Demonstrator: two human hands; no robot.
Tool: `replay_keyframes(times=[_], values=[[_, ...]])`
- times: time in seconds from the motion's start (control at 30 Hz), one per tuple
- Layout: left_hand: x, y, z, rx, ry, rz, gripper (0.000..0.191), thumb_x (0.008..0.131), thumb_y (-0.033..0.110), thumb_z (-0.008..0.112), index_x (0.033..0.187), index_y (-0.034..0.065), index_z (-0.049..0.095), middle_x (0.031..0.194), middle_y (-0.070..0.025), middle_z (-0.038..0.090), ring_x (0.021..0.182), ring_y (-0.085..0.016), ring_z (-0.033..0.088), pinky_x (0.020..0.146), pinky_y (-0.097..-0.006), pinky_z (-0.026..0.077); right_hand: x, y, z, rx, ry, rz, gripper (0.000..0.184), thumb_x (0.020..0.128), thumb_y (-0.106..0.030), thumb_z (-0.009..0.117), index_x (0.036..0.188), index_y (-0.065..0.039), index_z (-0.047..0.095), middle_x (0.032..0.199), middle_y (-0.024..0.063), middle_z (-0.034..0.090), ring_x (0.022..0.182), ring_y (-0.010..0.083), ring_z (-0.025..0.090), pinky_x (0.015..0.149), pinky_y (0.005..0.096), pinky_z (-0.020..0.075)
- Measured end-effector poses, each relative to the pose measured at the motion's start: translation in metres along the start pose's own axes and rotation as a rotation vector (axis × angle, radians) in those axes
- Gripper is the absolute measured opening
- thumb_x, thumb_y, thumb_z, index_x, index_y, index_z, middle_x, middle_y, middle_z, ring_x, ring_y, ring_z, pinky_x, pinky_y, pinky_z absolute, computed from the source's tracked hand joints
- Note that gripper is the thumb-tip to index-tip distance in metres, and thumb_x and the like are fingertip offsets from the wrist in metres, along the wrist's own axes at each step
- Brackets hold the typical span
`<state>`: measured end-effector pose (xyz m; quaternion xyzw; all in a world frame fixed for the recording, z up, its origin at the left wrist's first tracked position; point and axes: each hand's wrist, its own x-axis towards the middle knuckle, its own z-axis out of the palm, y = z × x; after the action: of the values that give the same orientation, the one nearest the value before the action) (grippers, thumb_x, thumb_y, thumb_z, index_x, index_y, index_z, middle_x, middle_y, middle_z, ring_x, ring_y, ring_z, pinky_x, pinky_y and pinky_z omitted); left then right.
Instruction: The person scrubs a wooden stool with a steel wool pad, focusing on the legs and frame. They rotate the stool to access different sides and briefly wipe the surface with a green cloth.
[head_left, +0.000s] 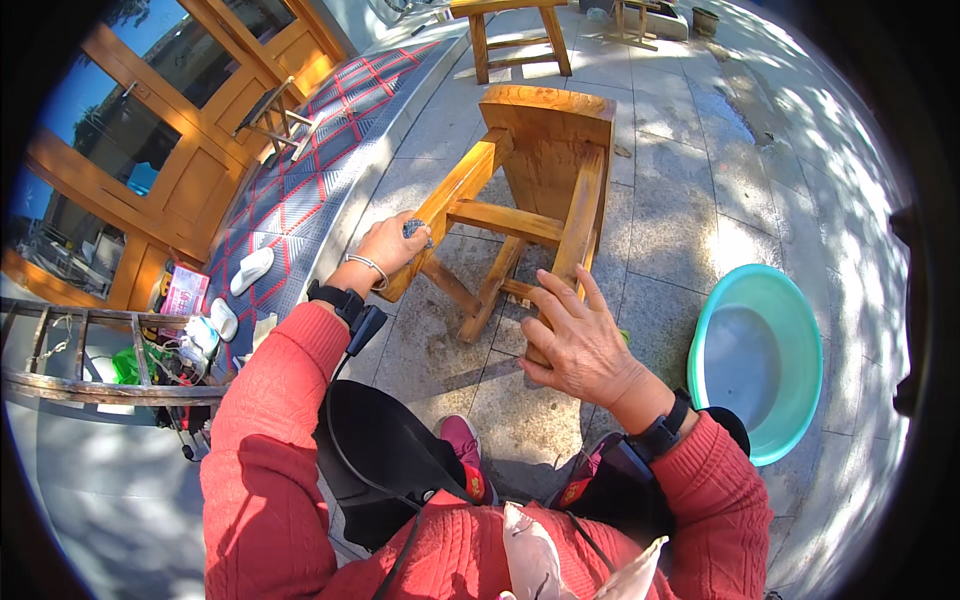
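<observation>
A wooden stool (551, 172) lies tipped over on the paving before me, its seat's underside facing me and its legs pointing my way. My left hand (390, 244) presses a dark grey scouring pad (415, 231) against the stool's left leg. Part of the pad is hidden under the fingers. Around the end of the right leg (576, 217) curls my right hand (581, 341), its index and middle fingers stretched along the wood. A bit of something green (625, 337) shows beyond that hand, too covered to identify.
A turquoise plastic basin (806, 360) with cloudy water stands at right. Another wooden stool (517, 64) is farther ahead. At left are a raised step with a patterned mat (300, 199), white slippers (253, 271), a folding chair (274, 120) and a wooden ladder (82, 386).
</observation>
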<state>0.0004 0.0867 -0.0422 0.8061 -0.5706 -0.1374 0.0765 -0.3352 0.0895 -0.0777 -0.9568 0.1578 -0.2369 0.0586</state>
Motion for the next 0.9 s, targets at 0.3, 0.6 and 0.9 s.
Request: replay_keyframes(times=[0.3, 0.6, 0.9], values=[[-0.064, 0.063, 0.056, -0.392, 0.198, 0.146, 0.049, 0.098, 0.034, 0.054, 0.105, -0.0133, 0.063, 0.091, -0.0371, 0.066, 0.089, -0.051, 0.067, 0.081, -0.0555, 0.052, -0.052, 0.088, -0.053, 0.070, 0.080, 0.592, 0.063, 0.082, -0.002, 0.065, 0.143, -0.011, 0.052, 0.151, 0.0147, 0.049, 0.129, 0.0382, 0.055, 0.106, 0.0442, 0.0489], [-0.048, 0.022, 0.106, -1.049, 0.225, 0.006, 0.051, 0.100, 0.041, 0.060, 0.123, -0.0034, 0.065, 0.089, -0.0159, 0.074, 0.089, -0.027, 0.074, 0.077, -0.0396, 0.056, -0.066, 0.158, -0.051, 0.005, 0.252, 0.642, 0.064, 0.079, 0.014, 0.052, 0.139, -0.010, 0.060, 0.147, 0.0148, 0.054, 0.135, 0.0346, 0.052, 0.113, 0.0412, 0.0426], [-0.021, 0.047, 0.162, -1.603, 0.434, -0.154, 0.055, 0.099, 0.046, 0.064, 0.118, -0.0054, 0.067, 0.091, -0.0088, 0.072, 0.087, -0.017, 0.068, 0.076, -0.0317, 0.053, -0.056, 0.165, -0.043, -0.427, 0.255, 0.854, 0.059, 0.088, 0.007, 0.054, 0.139, -0.022, 0.063, 0.146, 0.0125, 0.056, 0.135, 0.0341, 0.051, 0.112, 0.0451, 0.0421]])
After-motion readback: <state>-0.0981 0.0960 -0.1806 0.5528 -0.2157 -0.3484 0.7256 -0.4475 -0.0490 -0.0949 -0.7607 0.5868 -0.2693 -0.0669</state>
